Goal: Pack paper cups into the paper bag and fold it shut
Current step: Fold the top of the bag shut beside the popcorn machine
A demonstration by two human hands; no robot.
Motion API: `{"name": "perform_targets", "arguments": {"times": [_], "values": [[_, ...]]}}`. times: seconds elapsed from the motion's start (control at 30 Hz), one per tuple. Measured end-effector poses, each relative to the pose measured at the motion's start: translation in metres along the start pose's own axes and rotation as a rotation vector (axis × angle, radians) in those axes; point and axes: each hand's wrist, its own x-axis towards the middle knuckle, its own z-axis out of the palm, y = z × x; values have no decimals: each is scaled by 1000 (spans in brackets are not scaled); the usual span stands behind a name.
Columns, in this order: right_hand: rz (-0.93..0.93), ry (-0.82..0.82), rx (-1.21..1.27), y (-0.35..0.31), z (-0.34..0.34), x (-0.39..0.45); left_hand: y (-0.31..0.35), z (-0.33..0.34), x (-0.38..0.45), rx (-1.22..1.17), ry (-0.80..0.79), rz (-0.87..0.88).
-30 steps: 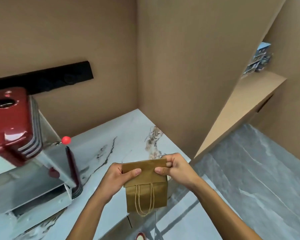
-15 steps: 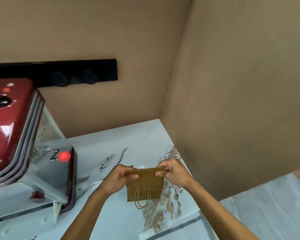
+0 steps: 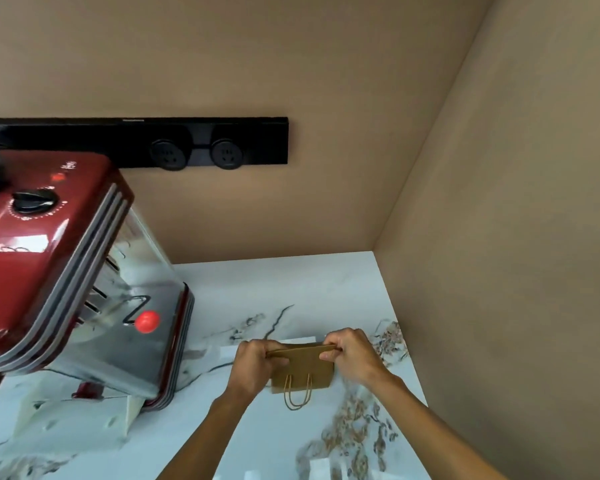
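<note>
A small brown paper bag (image 3: 305, 370) stands on the white marble counter (image 3: 257, 427), its top folded flat and its twine handle loop hanging down the near side. My left hand (image 3: 255, 367) pinches the left end of the folded top edge. The right end of that edge is pinched by my right hand (image 3: 352, 356). No paper cups show; the bag's inside is hidden.
A red and chrome countertop machine (image 3: 66, 278) with a glass side and a red knob stands at the left, close to the bag. A black socket strip (image 3: 174, 143) runs along the tan back wall. A tan side wall (image 3: 516, 271) bounds the counter at the right.
The view has swung left and up, away from the floor and shelf. Both hands carried the bag farther onto the counter, still holding its folded top.
</note>
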Motion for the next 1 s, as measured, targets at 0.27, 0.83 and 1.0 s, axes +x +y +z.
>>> {"name": "perform_targets", "arguments": {"times": [0.27,0.83,1.0], "values": [[-158,-125,-354,-10,-8,18,30,-1,1,487,12,2],[-267,55,-317,-2,0,11,19,3,0,600,114,54],[-231,15,-244,9,0,12,16,4,1,521,127,61]]}}
